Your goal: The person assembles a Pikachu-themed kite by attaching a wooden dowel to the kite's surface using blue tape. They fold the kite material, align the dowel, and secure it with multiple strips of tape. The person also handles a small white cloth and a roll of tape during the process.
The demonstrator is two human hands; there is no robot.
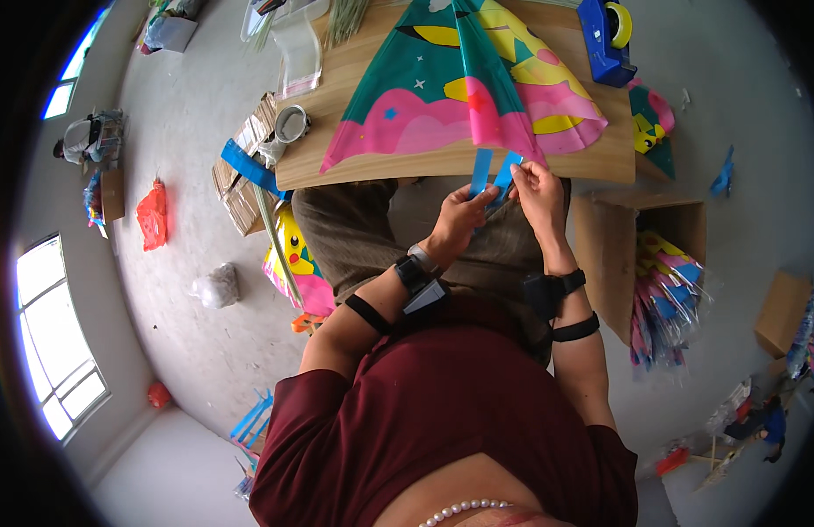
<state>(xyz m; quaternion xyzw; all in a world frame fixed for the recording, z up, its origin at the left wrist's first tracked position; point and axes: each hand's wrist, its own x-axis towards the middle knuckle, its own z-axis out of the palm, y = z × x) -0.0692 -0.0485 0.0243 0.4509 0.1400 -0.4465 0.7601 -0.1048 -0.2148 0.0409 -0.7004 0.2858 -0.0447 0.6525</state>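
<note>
Left grip (464,211) pinches left blue strip (481,167), right grip (539,191) pinches right blue strip (503,178), at near edge of printed sheet (389,127) on worktop (341,75); step judged strip alignment, next move calling for both kept untwisted.

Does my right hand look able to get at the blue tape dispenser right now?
Probably yes: bare tabletop beside the kite leaves a way to the tape dispenser, though your right hand, apparently pinching a blue strip, might need to release it first.
</note>
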